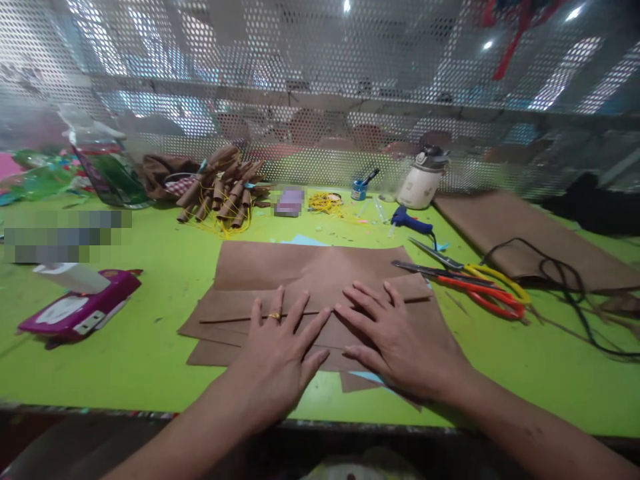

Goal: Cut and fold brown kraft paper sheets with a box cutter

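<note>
Both the left hand (pixel 277 353) and the right hand (pixel 395 337) are laid palm-down on brown paper (pixel 265 267), with fingers spread and nothing pinched between them. A ring (pixel 274 316) is worn on the left hand. The two index fingertips are placed just beside each other along a folded flap that is crossed by both hands. The paper is set at the near middle of the green bench (pixel 165 380), its layers fanned out toward the left, and pale blue paper (pixel 303 240) is partly covered by it.

At the right, red-handled scissors (pixel 465 283) are laid with their tips reaching the paper's edge, and yellow-handled scissors (pixel 465 267) are placed just beyond them. A blue glue gun (pixel 413 220) is seen farther off. A larger brown sheet (pixel 520 213) is crossed at its near part by a black cord (pixel 575 300).

Along the far side, a pale flask (pixel 420 183), a small blue jar (pixel 359 191), tangled yellow string (pixel 325 202), brown paper rolls (pixel 220 193) and a green bottle (pixel 113 170) are lined up from right to left, backed by a perforated panel (pixel 310 67). At the left, a white plug (pixel 73 277) is fitted to a purple power strip (pixel 85 310).
</note>
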Motion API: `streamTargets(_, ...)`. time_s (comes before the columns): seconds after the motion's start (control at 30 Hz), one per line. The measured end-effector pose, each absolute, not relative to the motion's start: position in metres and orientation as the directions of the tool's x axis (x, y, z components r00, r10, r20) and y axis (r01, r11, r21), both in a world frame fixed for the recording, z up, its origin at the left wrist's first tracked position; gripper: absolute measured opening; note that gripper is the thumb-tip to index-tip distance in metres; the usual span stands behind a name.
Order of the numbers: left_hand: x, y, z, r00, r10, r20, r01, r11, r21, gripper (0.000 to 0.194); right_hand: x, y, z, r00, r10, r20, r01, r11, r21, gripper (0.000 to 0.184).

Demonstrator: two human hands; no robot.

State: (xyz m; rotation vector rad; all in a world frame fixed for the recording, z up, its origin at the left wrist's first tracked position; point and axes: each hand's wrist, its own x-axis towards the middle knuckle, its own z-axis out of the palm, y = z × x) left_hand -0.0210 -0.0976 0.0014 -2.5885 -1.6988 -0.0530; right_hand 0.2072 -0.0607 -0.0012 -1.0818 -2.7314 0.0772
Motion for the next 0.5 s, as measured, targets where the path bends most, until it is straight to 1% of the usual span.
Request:
streamTargets(0.13,-0.023,-0.097,0.0,0.405,0.911,0.076,0.914,-0.404,-0.021,0.052,0.208,-0.061,0.0,-0.691,0.709,0.139,0.693,0.705,-0.151,0.051)
streamTargets(0.27,-0.023,-0.096,0.003,0.405,0.912,0.062,0.914,-0.405,-0.02,0.053,0.207,-0.06,-0.004,-0.676,0.73,0.098,0.71,0.681,-0.181,0.055)
streamTargets(0.5,-0.029,-0.092,0.01,0.442,0.896,0.039,0.897,-0.442,-0.024,0.058,0.206,-0.06,-0.003,-0.677,0.731,0.093,0.712,0.681,-0.169,0.057)
